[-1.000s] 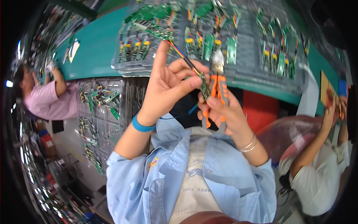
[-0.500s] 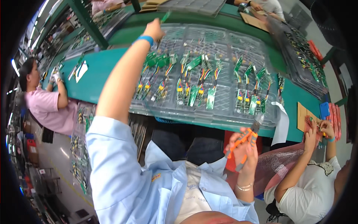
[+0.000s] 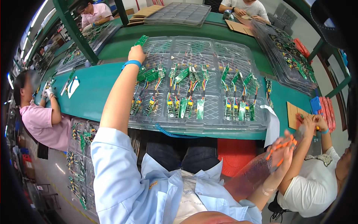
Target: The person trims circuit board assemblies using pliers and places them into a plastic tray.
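above the tray [image 3: 209, 123], board [image 3: 141, 40] in left hand [image 3: 136, 54]

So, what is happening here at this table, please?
A person in a light blue shirt stretches the left hand far over a clear plastic tray and holds a small green circuit board at its far corner. The right hand is down by the person's side, blurred, with orange-handled cutters. The tray lies on the green table and holds rows of green boards with coloured wires. Other people work at both sides.
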`<state>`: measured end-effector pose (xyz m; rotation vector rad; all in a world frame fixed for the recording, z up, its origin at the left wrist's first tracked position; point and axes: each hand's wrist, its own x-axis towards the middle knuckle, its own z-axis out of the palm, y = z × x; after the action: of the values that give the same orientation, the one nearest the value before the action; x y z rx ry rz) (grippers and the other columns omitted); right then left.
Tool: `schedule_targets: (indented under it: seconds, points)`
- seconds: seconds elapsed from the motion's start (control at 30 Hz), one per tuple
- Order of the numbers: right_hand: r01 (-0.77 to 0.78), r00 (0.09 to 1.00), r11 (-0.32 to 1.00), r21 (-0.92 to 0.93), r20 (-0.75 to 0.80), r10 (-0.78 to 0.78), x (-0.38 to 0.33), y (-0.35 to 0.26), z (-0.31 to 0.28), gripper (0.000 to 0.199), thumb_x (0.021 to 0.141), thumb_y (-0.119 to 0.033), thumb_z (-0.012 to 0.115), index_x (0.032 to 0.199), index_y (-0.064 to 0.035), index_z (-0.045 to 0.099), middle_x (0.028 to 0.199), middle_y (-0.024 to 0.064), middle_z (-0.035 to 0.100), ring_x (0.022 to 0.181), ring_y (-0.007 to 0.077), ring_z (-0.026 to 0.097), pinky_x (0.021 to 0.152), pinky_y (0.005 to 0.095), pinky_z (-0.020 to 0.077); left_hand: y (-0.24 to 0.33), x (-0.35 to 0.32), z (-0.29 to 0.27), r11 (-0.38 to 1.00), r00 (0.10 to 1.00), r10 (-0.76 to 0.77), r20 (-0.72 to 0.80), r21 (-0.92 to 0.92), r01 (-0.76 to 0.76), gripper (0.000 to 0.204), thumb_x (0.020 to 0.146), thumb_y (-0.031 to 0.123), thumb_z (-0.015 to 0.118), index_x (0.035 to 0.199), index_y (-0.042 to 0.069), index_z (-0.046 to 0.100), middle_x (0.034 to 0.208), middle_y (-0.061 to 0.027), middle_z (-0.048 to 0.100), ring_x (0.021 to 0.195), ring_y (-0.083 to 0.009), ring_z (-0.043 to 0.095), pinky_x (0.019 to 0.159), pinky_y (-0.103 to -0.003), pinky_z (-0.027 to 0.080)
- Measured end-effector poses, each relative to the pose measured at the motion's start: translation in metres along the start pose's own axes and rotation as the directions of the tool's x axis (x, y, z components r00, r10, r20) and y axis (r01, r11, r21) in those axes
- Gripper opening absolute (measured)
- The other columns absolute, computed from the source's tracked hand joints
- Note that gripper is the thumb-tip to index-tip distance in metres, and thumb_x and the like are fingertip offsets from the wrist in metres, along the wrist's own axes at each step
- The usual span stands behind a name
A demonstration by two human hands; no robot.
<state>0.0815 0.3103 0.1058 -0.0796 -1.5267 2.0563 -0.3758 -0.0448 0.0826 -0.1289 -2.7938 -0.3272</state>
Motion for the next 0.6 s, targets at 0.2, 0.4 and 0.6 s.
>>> schedule_targets:
  seconds: [0.2,0.4,0.6]
  points:
    - [0.081,0.971,0.488,-0.869,-0.042,-0.237,0.092,0.004,-0.035,0.034,0.081,-0.017,0.053,0.112,-0.0019,0.049,0.087,0.0073,0.057,0.063,0.0115,0.049,0.054,0.0212,0.0391,-0.008,-0.002,-0.001,0.997,0.996,0.082,-0.041,-0.006,-0.082,0.031,0.065,0.022,0.064,0.085,-0.001,0.058,0.080,-0.0190,0.061,0.074,-0.0365,0.058,0.065,-0.041,0.049]
    - [-0.084,0.986,0.287,-0.954,-0.121,-0.116,0.157,0.045,-0.075,0.035,0.076,-0.024,0.058,0.100,-0.0002,0.052,0.087,0.0104,0.058,0.072,0.0213,0.054,0.066,0.0288,0.0427,-0.013,-0.036,-0.049,0.981,0.984,0.178,0.021,-0.081,-0.176,0.041,0.068,0.030,0.065,0.096,0.001,0.058,0.077,-0.0130,0.060,0.069,-0.0271,0.058,0.062,-0.033,0.047]
    - [-0.216,0.972,0.104,-0.971,-0.203,0.122,0.182,0.081,-0.100,0.039,0.072,-0.025,0.062,0.098,0.0022,0.053,0.079,0.0117,0.059,0.068,0.0215,0.055,0.064,0.0290,0.0431,0.032,-0.167,-0.152,0.770,0.951,0.274,0.145,-0.626,-0.126,0.032,0.075,0.017,0.061,0.101,0.000,0.056,0.082,-0.0076,0.059,0.064,-0.0117,0.051,0.056,-0.023,0.043]
